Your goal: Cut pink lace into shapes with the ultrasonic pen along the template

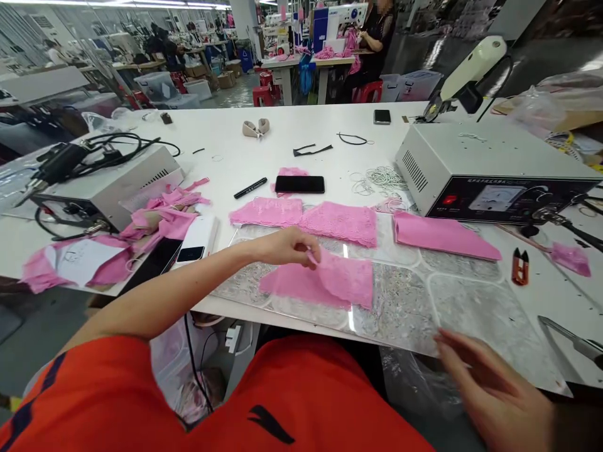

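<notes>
My left hand (296, 247) pinches the upper edge of a pink fabric piece (348, 279) and lifts it a little. Under it, part of the pink cloth lies flat on the grey marbled mat (396, 301). Just beyond are two more pink pieces, a plain one (268, 212) and one with a lacy edge (339, 223). To their right lies a folded pink stack (443, 235). My right hand (490, 383) hovers by the mat's front edge at the lower right, fingers stretched out and apart from the cloth, somewhat blurred.
A grey control box (494, 169) stands at the right, another box (113, 182) at the left beside heaped pink scraps (160, 220). A black phone (299, 184), a marker (250, 188), orange thread snips (520, 267) and scissors (577, 341) lie around. A person (374, 44) sits at a sewing machine behind.
</notes>
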The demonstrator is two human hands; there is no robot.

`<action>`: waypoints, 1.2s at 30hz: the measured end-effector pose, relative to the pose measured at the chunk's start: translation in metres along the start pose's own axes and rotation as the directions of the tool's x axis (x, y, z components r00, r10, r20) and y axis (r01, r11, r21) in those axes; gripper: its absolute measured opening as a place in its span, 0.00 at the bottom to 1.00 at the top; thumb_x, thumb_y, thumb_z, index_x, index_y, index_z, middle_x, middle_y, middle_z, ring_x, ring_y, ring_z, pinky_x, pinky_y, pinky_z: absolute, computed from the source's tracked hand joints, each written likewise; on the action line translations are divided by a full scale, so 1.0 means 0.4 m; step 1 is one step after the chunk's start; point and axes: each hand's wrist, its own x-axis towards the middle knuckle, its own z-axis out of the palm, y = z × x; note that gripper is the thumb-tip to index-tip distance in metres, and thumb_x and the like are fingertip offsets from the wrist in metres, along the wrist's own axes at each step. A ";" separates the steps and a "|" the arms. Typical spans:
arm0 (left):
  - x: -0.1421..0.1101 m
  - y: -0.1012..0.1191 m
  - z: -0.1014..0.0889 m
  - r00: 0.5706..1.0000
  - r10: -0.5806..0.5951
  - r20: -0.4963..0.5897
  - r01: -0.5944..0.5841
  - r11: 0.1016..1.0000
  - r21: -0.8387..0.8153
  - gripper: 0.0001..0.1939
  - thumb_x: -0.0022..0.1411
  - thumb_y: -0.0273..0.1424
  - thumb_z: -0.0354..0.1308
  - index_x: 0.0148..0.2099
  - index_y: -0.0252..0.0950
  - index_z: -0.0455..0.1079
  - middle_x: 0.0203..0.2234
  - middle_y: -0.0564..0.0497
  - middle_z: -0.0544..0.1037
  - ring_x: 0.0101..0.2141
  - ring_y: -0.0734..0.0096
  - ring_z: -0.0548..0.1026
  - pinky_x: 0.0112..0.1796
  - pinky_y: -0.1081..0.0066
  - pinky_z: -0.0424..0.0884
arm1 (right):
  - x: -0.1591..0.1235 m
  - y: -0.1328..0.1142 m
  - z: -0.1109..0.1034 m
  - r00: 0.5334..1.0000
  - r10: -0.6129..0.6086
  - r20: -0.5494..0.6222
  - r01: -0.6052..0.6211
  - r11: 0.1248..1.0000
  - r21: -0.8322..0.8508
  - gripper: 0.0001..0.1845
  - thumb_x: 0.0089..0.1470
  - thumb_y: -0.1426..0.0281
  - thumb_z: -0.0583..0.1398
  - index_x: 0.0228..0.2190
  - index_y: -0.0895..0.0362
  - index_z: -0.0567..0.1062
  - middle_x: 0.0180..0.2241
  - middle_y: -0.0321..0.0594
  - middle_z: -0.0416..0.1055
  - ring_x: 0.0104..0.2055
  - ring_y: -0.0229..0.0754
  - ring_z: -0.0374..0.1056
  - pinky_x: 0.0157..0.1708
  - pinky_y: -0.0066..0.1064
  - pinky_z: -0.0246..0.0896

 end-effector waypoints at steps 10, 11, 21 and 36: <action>-0.148 -0.104 0.014 0.985 0.044 -0.167 -0.018 0.988 0.154 0.08 0.59 0.22 0.57 0.37 0.34 0.77 0.42 0.47 0.80 0.40 0.72 0.78 0.39 0.75 0.72 | 0.098 -0.045 0.208 0.701 -0.591 0.399 0.613 0.786 0.087 0.05 0.60 0.72 0.61 0.37 0.51 0.77 0.33 0.37 0.76 0.35 0.39 0.74 0.35 0.31 0.73; -0.157 -0.107 0.014 0.984 0.050 -0.170 -0.021 0.986 0.165 0.08 0.58 0.21 0.57 0.37 0.34 0.77 0.44 0.47 0.79 0.40 0.72 0.77 0.40 0.75 0.72 | 0.098 -0.045 0.209 0.690 -0.603 0.400 0.623 0.777 0.095 0.05 0.60 0.72 0.61 0.37 0.51 0.77 0.33 0.37 0.75 0.34 0.39 0.74 0.35 0.31 0.72; -0.232 -0.156 0.023 0.976 0.199 -0.092 -0.143 0.894 0.425 0.07 0.64 0.22 0.59 0.40 0.36 0.79 0.55 0.42 0.73 0.51 0.63 0.75 0.49 0.69 0.73 | 0.083 -0.075 0.210 0.645 -0.600 0.472 0.635 0.766 0.106 0.08 0.61 0.71 0.60 0.42 0.53 0.75 0.37 0.41 0.75 0.38 0.40 0.75 0.38 0.29 0.73; -0.207 -0.152 -0.034 0.924 0.253 -0.288 -0.055 0.831 0.553 0.07 0.69 0.27 0.56 0.39 0.34 0.75 0.40 0.46 0.80 0.40 0.69 0.78 0.43 0.72 0.74 | 0.242 -0.096 0.240 0.632 -0.293 0.718 0.266 0.952 0.154 0.17 0.63 0.58 0.56 0.30 0.53 0.77 0.28 0.40 0.74 0.27 0.39 0.69 0.25 0.29 0.66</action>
